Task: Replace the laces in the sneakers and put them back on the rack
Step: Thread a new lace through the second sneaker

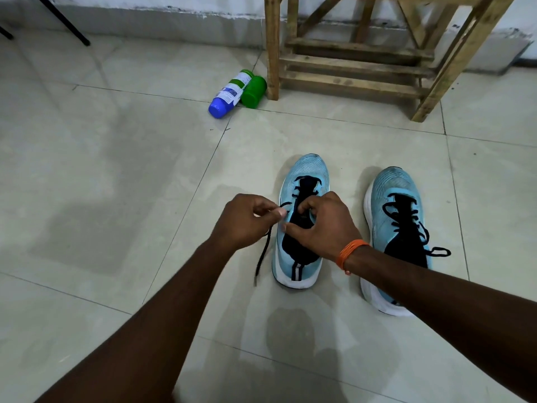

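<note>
Left hand [247,221] pinches the black lace [263,257], loose end trailing on the floor [116,170]. Right hand [322,225] grips the half-laced sneaker [308,170] at the eyelets. Laced sneaker [392,184] just beside it. Wooden rack [354,65] beyond. Bottle [229,94] lying against green jar [253,91] by the rack leg.

On pale floor tiles [116,170], the left hand [244,221] pinches a black lace [263,257] beside the light-blue knit sneaker [302,228] that the right hand [322,225] grips.
</note>
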